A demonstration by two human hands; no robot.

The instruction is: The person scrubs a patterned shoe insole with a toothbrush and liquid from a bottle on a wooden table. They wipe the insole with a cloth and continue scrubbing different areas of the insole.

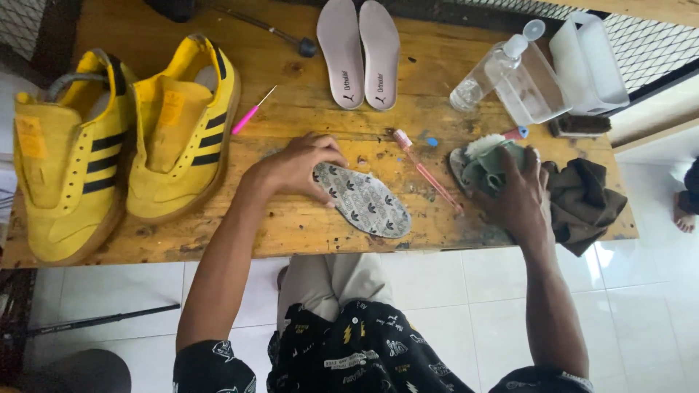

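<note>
On the wooden desk (306, 225), two yellow sneakers (124, 138) stand at the left. The left hand (295, 166) presses a patterned insole (362, 200) flat at centre, its grip only resting on it. The right hand (518, 191) clasps a green brush (489, 156) beside a brown cloth (582, 200). A pink toothbrush (426, 171) lies between the hands.

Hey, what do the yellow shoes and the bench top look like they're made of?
The yellow shoes look like suede: a matte, slightly fuzzy surface without shine, with dark side stripes. The bench top looks like bare wood, with visible grain, a knot, and paint-like stains and scuffs near its front edge.
</note>
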